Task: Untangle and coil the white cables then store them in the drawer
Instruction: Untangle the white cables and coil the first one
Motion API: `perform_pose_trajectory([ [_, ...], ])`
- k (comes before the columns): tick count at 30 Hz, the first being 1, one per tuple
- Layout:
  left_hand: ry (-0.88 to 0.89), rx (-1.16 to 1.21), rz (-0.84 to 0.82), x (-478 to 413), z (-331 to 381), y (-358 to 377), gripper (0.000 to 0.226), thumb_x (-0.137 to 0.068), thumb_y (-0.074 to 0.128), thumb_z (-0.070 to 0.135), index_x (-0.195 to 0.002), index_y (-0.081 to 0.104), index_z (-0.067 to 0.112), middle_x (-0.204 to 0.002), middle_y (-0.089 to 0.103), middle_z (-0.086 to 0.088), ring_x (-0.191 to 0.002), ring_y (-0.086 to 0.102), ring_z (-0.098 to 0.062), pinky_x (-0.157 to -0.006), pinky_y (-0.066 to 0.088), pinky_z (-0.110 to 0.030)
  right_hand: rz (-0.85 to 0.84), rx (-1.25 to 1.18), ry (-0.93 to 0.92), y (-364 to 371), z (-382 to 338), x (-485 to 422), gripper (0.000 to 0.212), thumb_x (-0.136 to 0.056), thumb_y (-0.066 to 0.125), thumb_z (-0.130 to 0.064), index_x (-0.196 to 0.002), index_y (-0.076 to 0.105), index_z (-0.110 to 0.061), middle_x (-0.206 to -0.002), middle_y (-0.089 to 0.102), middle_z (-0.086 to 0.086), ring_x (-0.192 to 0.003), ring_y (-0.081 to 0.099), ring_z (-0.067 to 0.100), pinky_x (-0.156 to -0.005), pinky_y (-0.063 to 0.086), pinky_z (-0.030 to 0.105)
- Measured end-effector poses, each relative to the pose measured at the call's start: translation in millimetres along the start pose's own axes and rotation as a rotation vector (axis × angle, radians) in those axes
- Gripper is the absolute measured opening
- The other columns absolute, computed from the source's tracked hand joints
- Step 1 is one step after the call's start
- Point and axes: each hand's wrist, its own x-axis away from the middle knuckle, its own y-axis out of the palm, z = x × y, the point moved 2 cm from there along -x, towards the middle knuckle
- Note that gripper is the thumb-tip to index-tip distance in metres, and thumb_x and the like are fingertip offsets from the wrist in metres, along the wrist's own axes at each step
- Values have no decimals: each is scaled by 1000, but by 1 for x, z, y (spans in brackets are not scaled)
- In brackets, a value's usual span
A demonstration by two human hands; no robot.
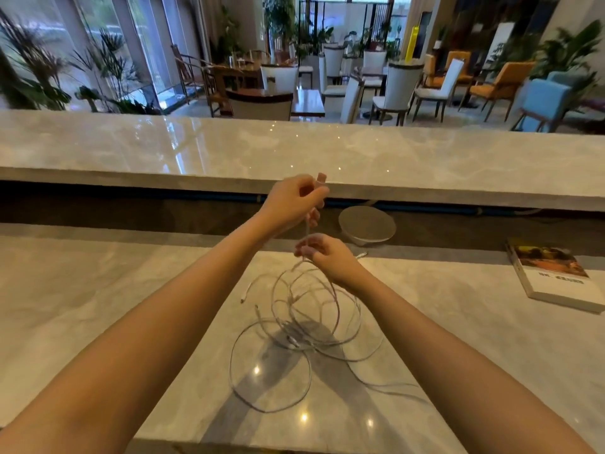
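Note:
A tangle of thin white cables (304, 326) lies in loose overlapping loops on the marble counter (98, 290), partly lifted. My left hand (294, 201) is raised above the pile and pinches one strand near its end. Just below it, my right hand (327, 257) pinches the same strand where it rises from the loops. Short cable ends with white plugs (245, 293) stick out at the left of the pile. No drawer is in view.
A round grey disc-shaped device (366, 224) sits behind the hands under the raised marble ledge (458, 158). A paperback book (553, 273) lies at the right of the counter. Chairs and plants fill the room beyond.

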Motion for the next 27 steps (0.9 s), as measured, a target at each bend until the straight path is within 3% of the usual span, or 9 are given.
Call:
perform_pose_trajectory([
  [3, -18, 140, 116, -14, 17, -25, 18, -95, 50, 24, -103, 57, 9, -83, 63, -2, -67, 63, -11, -60, 56, -20, 68, -88, -34, -6, -7, -4, 17, -95, 48, -15, -97, 63, -7, -81, 65, 0, -76, 62, 9, -73, 50, 22],
  [9, -114, 172, 329, -28, 7, -70, 18, -92, 55, 15, -110, 54, 12, -79, 66, -2, -65, 63, -11, -54, 54, -19, 199, -27, -97, -39, -11, -1, 17, -93, 53, -17, -93, 67, -8, -73, 62, 1, -70, 58, 9, -69, 47, 18],
  [14, -305, 147, 298, -17, -32, -71, 28, -85, 63, 9, -111, 52, 13, -93, 60, -11, -71, 62, -18, -64, 58, -30, 277, -98, -174, -63, -29, 0, 22, -96, 47, -21, -98, 68, -13, -61, 51, 3, -46, 45, 4, -46, 39, 18],
  [16, -322, 129, 287, -13, -39, -67, 27, -85, 64, 9, -110, 55, 13, -95, 58, -11, -74, 59, -16, -62, 55, -27, 306, -66, -197, -70, -42, -2, 22, -97, 46, -23, -99, 67, -15, -59, 49, 3, -40, 40, 1, -41, 32, 16],
  [18, -321, 77, 222, -12, -37, -62, 22, -87, 62, 12, -109, 60, 15, -100, 58, -6, -77, 55, -12, -59, 49, -21, 335, -45, -230, -77, -56, -5, 23, -97, 46, -24, -101, 67, -15, -55, 47, -1, -40, 38, 1, -41, 31, 15],
  [22, -318, -8, -86, -4, -22, -51, 25, -94, 51, 31, -111, 64, 17, -91, 58, 3, -83, 53, -11, -67, 45, -21, 421, -50, -303, -95, -91, -12, 26, -97, 46, -24, -104, 67, -10, -58, 48, -7, -46, 39, 1, -43, 33, 11],
  [27, -232, 173, -295, 7, 2, -51, 35, -97, 37, 38, -99, 67, 20, -73, 53, -4, -72, 53, -15, -76, 49, -26, 480, 112, -356, -115, -133, -22, 24, -97, 47, -24, -100, 68, -12, -56, 49, -7, -45, 41, 2, -43, 32, 10],
])
